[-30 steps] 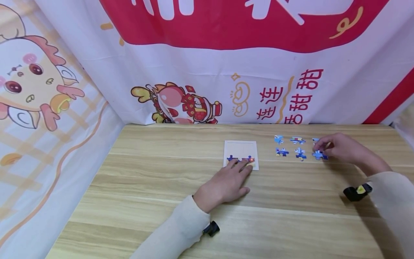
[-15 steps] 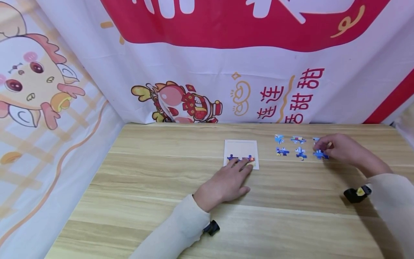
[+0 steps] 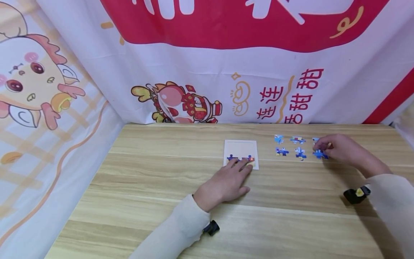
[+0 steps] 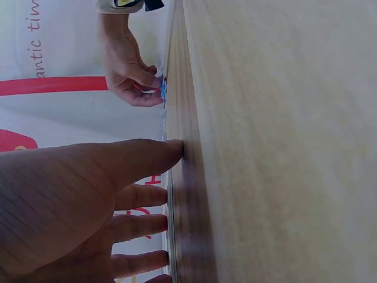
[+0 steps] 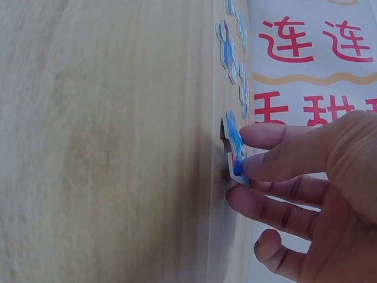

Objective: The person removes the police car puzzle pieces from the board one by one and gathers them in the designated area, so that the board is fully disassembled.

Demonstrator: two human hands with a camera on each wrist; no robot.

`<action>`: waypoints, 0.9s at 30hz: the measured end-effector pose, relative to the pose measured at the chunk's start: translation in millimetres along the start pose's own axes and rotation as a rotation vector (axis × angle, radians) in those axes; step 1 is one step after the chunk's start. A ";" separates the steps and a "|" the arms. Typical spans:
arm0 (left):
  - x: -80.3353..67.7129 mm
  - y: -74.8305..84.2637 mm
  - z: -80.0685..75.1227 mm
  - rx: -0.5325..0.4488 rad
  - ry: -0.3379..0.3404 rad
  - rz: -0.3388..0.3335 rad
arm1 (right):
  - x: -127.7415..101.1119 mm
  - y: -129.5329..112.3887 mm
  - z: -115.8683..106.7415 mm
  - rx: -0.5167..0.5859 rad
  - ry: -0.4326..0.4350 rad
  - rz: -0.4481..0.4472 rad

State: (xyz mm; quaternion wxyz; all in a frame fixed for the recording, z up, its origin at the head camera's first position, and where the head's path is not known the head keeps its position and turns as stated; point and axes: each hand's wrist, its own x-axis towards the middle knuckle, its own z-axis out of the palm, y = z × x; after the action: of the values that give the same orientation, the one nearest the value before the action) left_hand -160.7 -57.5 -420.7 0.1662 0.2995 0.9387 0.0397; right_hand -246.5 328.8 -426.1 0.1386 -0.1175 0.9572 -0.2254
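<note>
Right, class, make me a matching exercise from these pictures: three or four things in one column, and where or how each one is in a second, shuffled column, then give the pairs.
Things:
1. left hand
2. right hand
3. white puzzle board
4. loose puzzle pieces

Place or state:
A. lies near the middle of the wooden table
B. spread in rows between the board and the right hand
C. fingers flat on the board's near edge
D. pinches a blue piece at the right end of the rows

Pairs: 1-C, 2-D, 3-A, 4-B

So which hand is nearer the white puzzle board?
Left. The left hand rests on the white puzzle board; the right hand is off to its right, pinching a blue puzzle piece.
</note>
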 end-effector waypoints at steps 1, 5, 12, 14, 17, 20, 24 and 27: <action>0.0 0.0 -0.2 -0.004 -0.003 0.001 | 0.2 -0.1 0.1 -0.001 0.000 0.007; -0.3 0.3 -1.3 -0.007 -0.001 0.004 | 0.3 -0.6 0.4 -0.004 -0.001 0.030; -1.1 0.8 -0.7 0.000 0.003 0.002 | 1.7 -7.5 -0.2 -0.019 0.014 0.029; -1.4 1.1 -0.3 0.008 0.005 -0.001 | 2.5 -11.6 0.3 -0.033 0.028 0.008; -1.7 1.5 0.0 0.017 0.008 -0.005 | 4.1 -21.3 1.4 -0.047 0.047 -0.025; -2.1 2.1 0.1 0.021 0.010 -0.009 | 5.8 -35.5 2.5 -0.052 0.059 -0.060; -2.8 3.7 -0.1 0.027 0.018 -0.001 | 10.0 -58.6 5.7 -0.035 0.070 -0.115; -2.9 5.4 1.6 0.042 0.037 0.017 | 14.9 -79.0 9.8 -0.008 0.077 -0.153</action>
State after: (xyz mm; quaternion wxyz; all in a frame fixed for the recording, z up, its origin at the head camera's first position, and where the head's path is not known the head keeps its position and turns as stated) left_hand -155.0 -54.8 -420.4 0.1423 0.3101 0.9396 0.0266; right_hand -244.5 251.8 -401.1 0.0834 -0.1820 0.9509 -0.2360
